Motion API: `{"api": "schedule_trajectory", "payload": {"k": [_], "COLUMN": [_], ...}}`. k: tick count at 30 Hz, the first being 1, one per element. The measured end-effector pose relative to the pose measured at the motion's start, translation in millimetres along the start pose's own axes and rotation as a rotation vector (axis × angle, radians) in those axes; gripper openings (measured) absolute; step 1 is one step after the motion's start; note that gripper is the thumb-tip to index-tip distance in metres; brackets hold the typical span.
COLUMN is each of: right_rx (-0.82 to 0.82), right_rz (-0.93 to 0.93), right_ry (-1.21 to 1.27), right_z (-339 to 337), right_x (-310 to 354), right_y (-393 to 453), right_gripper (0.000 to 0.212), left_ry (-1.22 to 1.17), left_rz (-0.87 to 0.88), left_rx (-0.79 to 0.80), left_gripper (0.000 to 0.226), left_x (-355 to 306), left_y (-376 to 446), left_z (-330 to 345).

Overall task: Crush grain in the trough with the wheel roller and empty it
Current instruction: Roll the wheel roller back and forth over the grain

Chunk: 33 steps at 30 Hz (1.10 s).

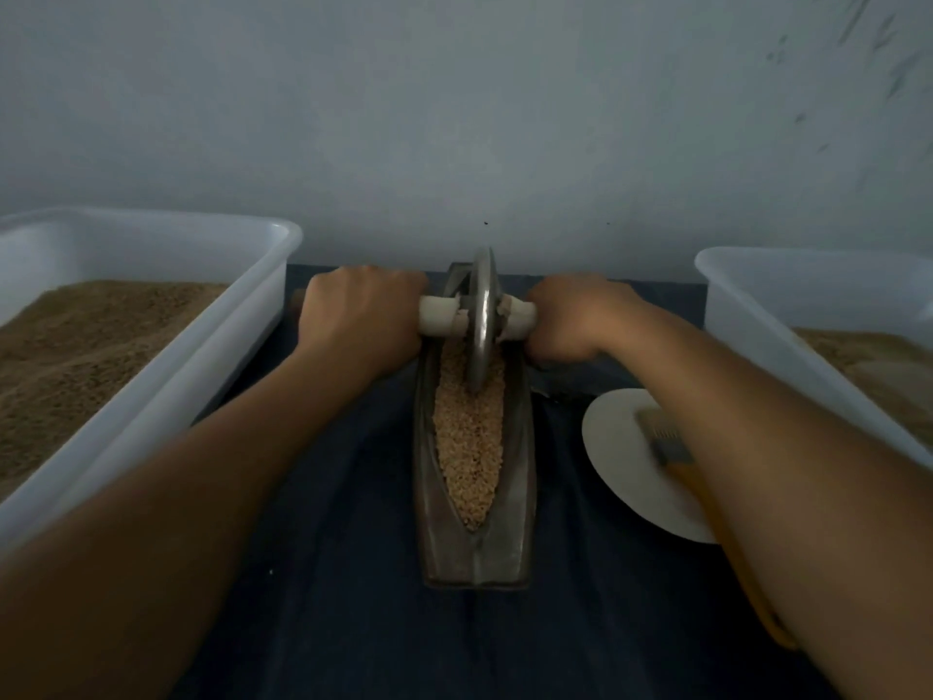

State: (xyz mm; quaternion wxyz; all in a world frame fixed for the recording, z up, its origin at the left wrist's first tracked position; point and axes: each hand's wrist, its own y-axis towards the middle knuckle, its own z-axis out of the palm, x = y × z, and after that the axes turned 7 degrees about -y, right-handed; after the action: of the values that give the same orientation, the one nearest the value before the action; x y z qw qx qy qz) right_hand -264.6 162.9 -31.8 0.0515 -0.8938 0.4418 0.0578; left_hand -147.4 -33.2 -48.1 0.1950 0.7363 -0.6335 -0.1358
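Both bare forearms are reaching forward, nearly parallel. The left hand (361, 315) is curling knuckles-up around one end of a pale cylindrical handle (442, 315); the right hand (575, 320) is gripping the opposite end likewise.

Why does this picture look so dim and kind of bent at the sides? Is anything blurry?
Head view: the light is low and bluish, with no glare. The wide lens bows the white tubs outward at the edges. The brush on the plate is smeared, while the wheel roller and grain show fairly clearly.
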Motion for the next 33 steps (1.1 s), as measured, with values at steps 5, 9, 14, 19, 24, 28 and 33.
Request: {"api": "schedule_trajectory", "payload": {"k": [5, 9, 14, 19, 24, 28, 33], "right_rx": [-0.167, -0.307, -0.494, -0.584, -0.57, -0.541, -0.398], "right_rz": [0.002, 0.034, 0.047, -0.041, -0.029, 0.017, 0.064], "right_ry": [-0.032, -0.063, -0.104, -0.174, -0.169, -0.173, -0.112], "right_z": [4, 11, 24, 21, 23, 19, 10], "right_x": [5, 15, 28, 38, 38, 36, 26], "right_y": [-17, -44, -85, -117, -126, -107, -70], "right_gripper": [0.015, 0.011, 0.021, 0.023, 0.026, 0.024, 0.016], "left_ry": [0.019, 0.044, 0.017, -0.077, -0.046, -0.07, -0.045], "left_rz": [-0.008, 0.025, 0.043, 0.012, 0.039, -0.022, -0.034], "left_rx": [-0.036, -0.07, -0.035, 0.069, 0.026, 0.073, 0.044], "left_gripper": [0.026, 0.029, 0.033, 0.027, 0.029, 0.024, 0.024], "left_x": [0, -4, -4, -4, -6, -4, -2], "left_y": [-15, -35, -60, -81, -86, -67, -44], "left_z": [4, -2, -15, -29, -31, -22, -7]}}
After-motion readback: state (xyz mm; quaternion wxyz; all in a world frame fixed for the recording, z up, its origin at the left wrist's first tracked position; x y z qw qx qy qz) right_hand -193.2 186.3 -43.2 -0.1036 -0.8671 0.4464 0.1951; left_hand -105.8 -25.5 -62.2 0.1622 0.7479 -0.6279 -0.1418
